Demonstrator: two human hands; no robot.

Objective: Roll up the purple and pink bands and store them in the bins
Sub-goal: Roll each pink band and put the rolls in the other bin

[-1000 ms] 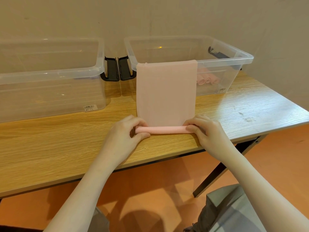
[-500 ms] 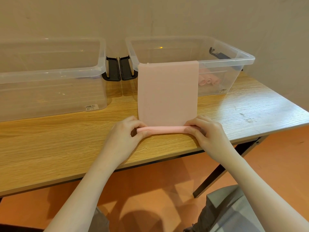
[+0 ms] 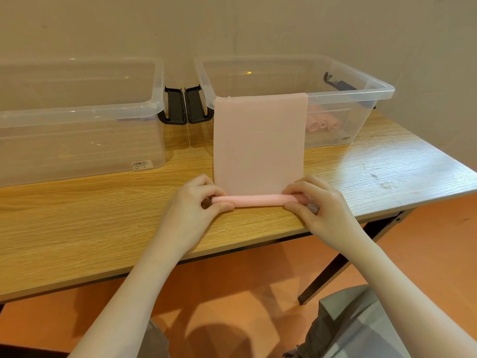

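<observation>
The rolled end of the pink band (image 3: pixel 258 198) is being pinched by the left hand (image 3: pixel 192 210) and right hand (image 3: pixel 318 208) at centre frame on the tabletop (image 3: pixel 77 215); its flat length is being draped over the right bin (image 3: pixel 361 99) rim.

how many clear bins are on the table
2: the left bin sits at the table's back left, the right bin at back right, a pink band draped over its front rim.

bare table (image 3: pixel 77 215) left of hands, bins (image 3: pixel 361 89) block behind
</observation>
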